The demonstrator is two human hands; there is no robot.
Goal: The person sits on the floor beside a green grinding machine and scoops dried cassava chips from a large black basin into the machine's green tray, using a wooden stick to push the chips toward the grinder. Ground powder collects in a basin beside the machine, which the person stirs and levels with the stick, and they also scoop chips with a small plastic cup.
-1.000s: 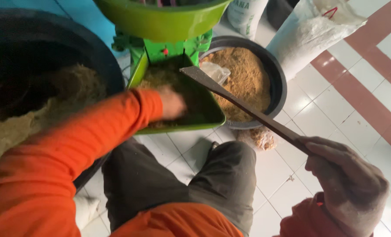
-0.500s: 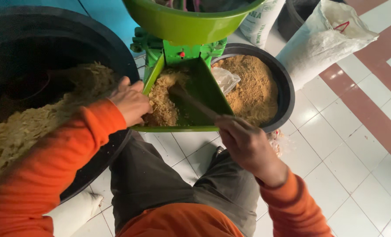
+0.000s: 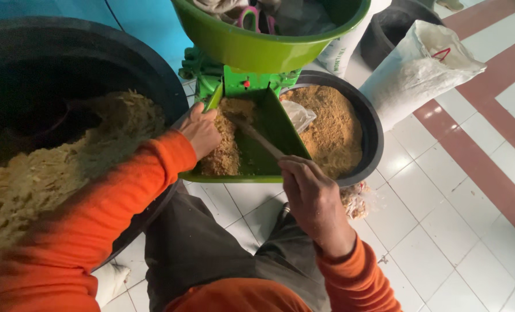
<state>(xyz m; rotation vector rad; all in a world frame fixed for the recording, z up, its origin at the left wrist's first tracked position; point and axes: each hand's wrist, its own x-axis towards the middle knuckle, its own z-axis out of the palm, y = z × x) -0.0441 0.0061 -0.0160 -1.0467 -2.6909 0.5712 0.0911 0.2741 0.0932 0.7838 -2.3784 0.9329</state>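
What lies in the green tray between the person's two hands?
In the head view, a heap of brown ground meal lies on the green tray between left hand and right hand, which holds a stick.

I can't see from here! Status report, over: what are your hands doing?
Left hand rests on brown meal in green chute tray. Right hand grips wooden stick, tip in the tray. Black tub close behind tray.

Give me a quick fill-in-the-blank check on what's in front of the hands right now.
The right hand grips a wooden ____ reaching into the green tray.
The left hand rests on the tray's ____ edge.
The black tub behind the tray holds brown ____.
The person's sleeves are ____.

Missing words: stick; left; meal; orange
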